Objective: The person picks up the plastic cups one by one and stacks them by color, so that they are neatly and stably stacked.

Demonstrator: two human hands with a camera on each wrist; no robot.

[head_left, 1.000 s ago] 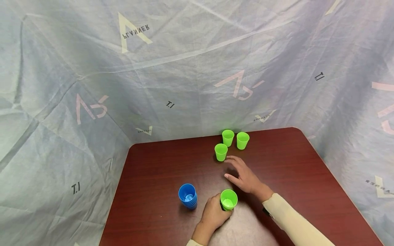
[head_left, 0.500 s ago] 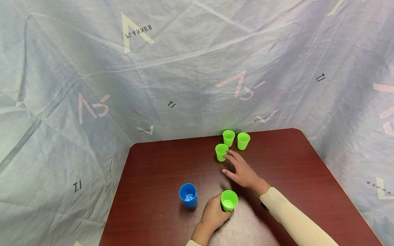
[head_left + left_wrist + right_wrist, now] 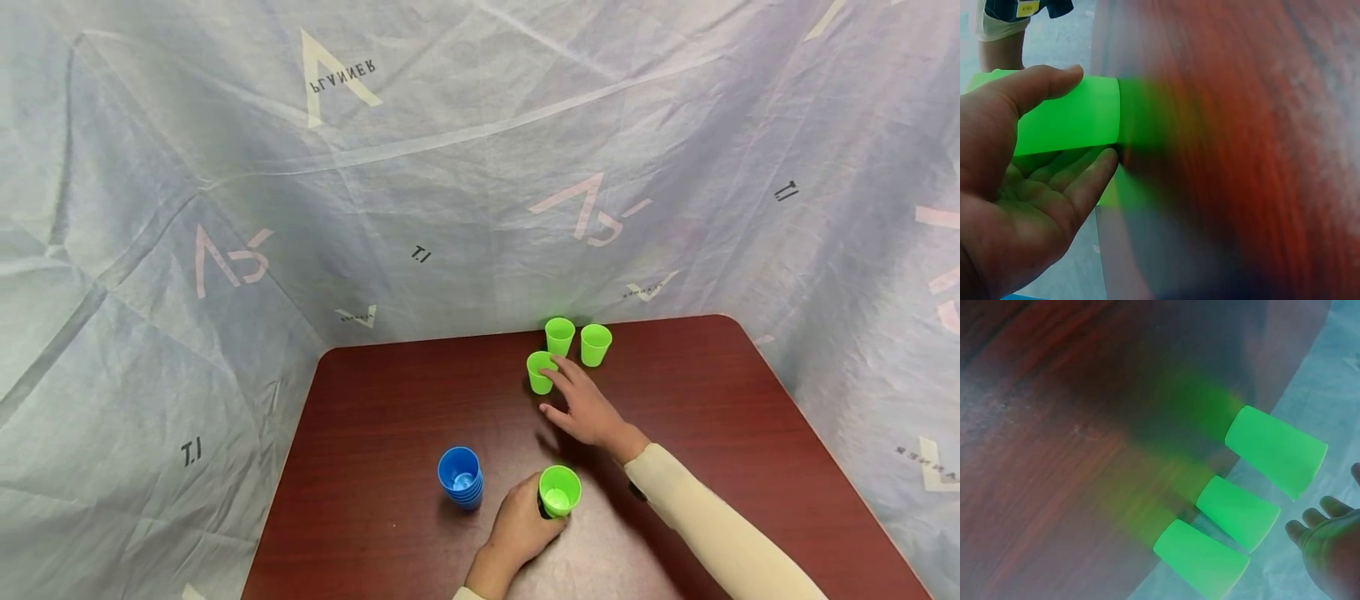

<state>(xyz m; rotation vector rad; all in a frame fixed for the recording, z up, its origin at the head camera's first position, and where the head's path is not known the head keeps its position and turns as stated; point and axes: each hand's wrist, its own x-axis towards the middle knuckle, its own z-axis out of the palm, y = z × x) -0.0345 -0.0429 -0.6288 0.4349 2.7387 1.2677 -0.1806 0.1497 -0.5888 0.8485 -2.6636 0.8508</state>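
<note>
Near the front of the table my left hand (image 3: 521, 521) grips an upright green cup (image 3: 560, 492). In the left wrist view the thumb lies along one side of that cup and the fingers curl round the other. Toward the back, my right hand (image 3: 585, 408) reaches with spread fingers at the nearest of three standing green cups (image 3: 538, 383). Its fingertips overlap that cup's rim in the head view; whether they touch cannot be told. The right wrist view has the hand (image 3: 1335, 540) beside the cups, holding nothing. A stack of nested blue cups (image 3: 461, 479) stands left of my left hand.
Two more green cups (image 3: 559, 335) (image 3: 596, 346) stand close together by the back edge of the dark red wooden table (image 3: 390, 400). Grey printed cloth (image 3: 450, 167) hangs behind the table and along its sides.
My right hand has moved a little forward and left, until its fingers overlap the nearest green cup. My left hand keeps hold of its green cup in place.
</note>
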